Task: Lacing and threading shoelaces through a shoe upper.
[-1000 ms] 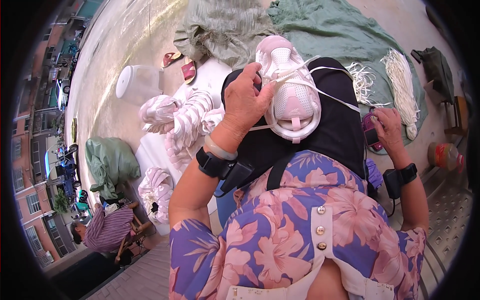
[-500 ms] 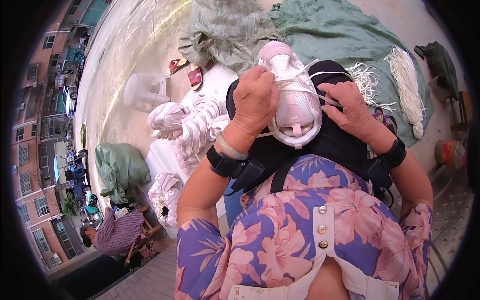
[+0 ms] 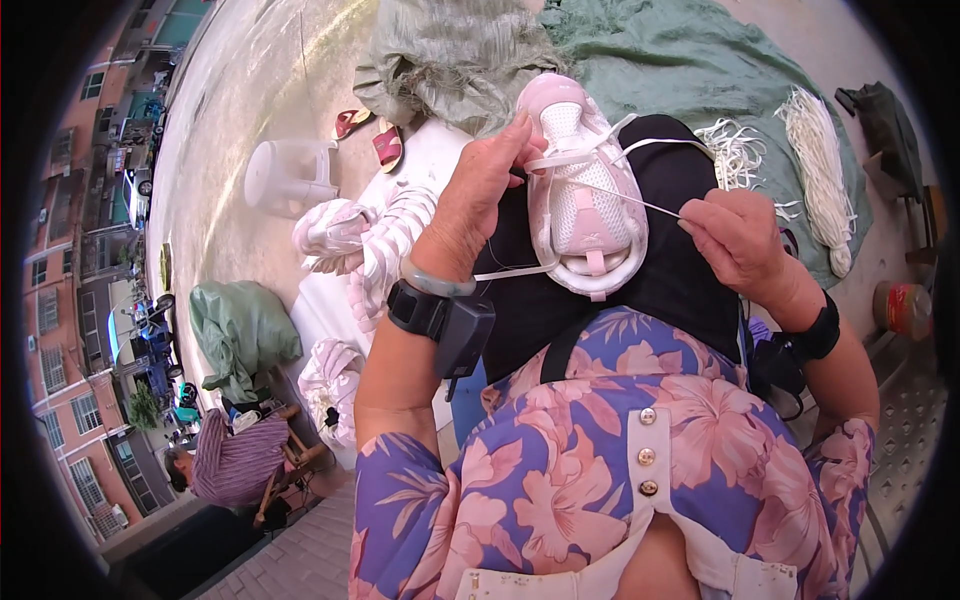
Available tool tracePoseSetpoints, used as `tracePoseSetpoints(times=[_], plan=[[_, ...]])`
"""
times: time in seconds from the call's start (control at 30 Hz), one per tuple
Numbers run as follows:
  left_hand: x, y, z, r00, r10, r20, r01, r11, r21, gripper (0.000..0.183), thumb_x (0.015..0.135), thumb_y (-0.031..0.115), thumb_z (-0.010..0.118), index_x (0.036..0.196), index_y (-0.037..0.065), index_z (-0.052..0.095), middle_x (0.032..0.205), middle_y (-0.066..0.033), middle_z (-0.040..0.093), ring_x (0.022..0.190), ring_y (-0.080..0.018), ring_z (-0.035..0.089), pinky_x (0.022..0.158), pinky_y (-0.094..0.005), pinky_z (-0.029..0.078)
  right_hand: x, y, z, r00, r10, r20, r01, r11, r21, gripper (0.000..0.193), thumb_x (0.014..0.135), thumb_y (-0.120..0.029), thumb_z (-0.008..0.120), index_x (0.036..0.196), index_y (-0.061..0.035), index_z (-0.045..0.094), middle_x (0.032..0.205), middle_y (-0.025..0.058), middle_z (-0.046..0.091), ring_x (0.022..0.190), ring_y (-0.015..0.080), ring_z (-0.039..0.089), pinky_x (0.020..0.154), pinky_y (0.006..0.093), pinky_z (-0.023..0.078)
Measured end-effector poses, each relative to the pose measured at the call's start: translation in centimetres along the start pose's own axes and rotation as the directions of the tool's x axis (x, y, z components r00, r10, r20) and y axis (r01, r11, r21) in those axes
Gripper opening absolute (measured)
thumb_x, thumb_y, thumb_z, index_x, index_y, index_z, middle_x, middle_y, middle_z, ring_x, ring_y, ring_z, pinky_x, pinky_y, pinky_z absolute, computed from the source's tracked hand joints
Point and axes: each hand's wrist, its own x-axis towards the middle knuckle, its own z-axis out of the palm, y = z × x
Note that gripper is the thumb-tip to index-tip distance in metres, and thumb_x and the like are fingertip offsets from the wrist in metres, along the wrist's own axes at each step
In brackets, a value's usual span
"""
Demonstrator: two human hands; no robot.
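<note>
A pink and white sneaker [image 3: 590, 225] rests on my black-covered lap, toe pointing away from the heel nearest me. Its white shoelace [image 3: 560, 160] crosses the upper part of the tongue. At the sneaker's left edge my left hand [image 3: 485, 185] pinches the lace where it loops out. To the right of the shoe, my right hand [image 3: 738, 243] is closed, thumb against fingers, on a lace end drawn tight and thin across the shoe. Another length of lace runs loosely over my right thigh, and one end lies left of the heel.
Stacked pink and white sneakers [image 3: 395, 235] lie at left on a white sheet. Beyond are a clear plastic stool [image 3: 290, 178] and red sandals [image 3: 388, 147]. White lace bundles [image 3: 815, 170] lie on a green tarp [image 3: 680, 60] at right. A person [image 3: 240, 455] sits at lower left.
My right hand has moved right and down, away from the shoe, and its fingers have closed, drawing the lace taut. My left hand has shifted left, off the shoe's top.
</note>
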Motion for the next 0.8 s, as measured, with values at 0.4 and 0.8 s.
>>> tracePoseSetpoints(times=[0.4, 0.8], plan=[[0.5, -4.1, 0.6, 0.925, 0.371, -0.078, -0.350, 0.915, 0.200, 0.028, 0.084, 0.030, 0.059, 0.081, 0.002, 0.063, 0.078, -0.0036, 0.056, 0.076, -0.0116, 0.051, 0.073, -0.0261, 0.041, -5.2, -0.9, -3.3, 0.954, -0.232, 0.187, 0.272, 0.934, -0.230, 0.020, 0.069, -0.005, 0.064, 0.087, -0.0021, 0.056, 0.059, 0.0029, 0.038, 0.051, 0.0199, 0.043, 0.047, 0.0331, 0.031], [-2.1, -1.6, 2.8, 0.609, 0.789, 0.084, -0.646, 0.431, 0.630, 0.016, 0.073, 0.011, 0.065, 0.087, 0.003, 0.062, 0.092, -0.0117, 0.060, 0.087, -0.0263, 0.056, 0.077, -0.0337, 0.044, -2.5, -1.5, 0.3, 0.803, 0.434, 0.409, -0.570, 0.760, 0.313, 0.045, 0.074, -0.024, 0.073, 0.102, -0.0019, 0.046, 0.063, 0.0090, 0.052, 0.053, 0.0144, 0.050, 0.049, 0.0270, 0.037]])
